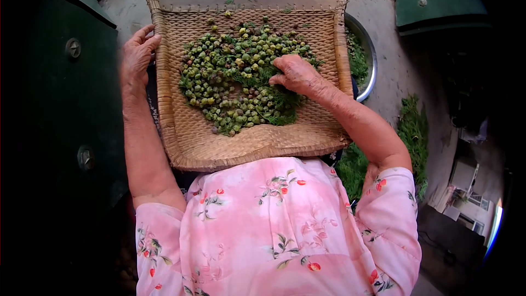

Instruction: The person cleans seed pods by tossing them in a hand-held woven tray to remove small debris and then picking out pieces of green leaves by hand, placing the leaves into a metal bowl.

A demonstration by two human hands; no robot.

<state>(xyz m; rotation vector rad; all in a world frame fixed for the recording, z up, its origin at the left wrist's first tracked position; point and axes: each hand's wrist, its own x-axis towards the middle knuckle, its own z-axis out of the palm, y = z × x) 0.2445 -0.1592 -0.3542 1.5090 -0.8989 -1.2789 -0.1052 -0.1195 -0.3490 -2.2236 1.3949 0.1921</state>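
Observation:
A shallow woven winnowing basket point(307, 140) lies across my lap, its flat lip pointing away from me. Small round green cones point(213, 71) cover its middle, some yellowish or brown, mixed with feathery evergreen sprigs point(282, 107). My left hand point(137, 57) is closed on the basket's left rim near the far corner, thumb toward the inside. Over the right part of the heap, my right hand point(298, 75) has its fingers drawn together in a pinch at the sprigs and cones. What sits between those fingertips is hidden.
Beyond the basket's right rim stands a round metal basin point(374, 71) holding green sprigs. More cut greenery point(413, 131) lies on the concrete floor point(383, 27) to the right. A dark green door or panel point(41, 115) with round metal studs rises at my left.

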